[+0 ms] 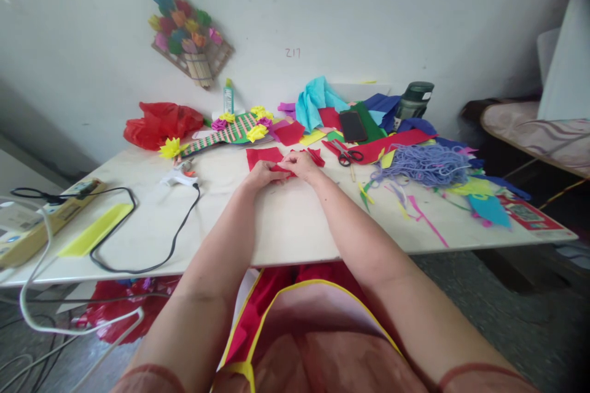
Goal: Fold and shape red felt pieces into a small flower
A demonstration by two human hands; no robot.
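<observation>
Both my hands meet over red crepe paper in the middle of the white table. My left hand [263,174] is closed with its fingertips on a piece of the red paper [262,156]. Close against it, my right hand [299,164] pinches the same paper, thumb and fingers together. More folded red paper [317,156] shows just beyond my right hand. What lies under the fingertips is partly hidden. Black-handled scissors [346,155] rest to the right of my hands. A white hot glue gun [180,177] lies to their left.
Behind the hands stands a guitar-shaped craft [230,134] with paper flowers. A red plastic bag [161,126], a phone [353,126], a dark bottle [415,101] and purple yarn [421,164] line the back and right. A power strip [50,221] and black cord [173,249] occupy the left.
</observation>
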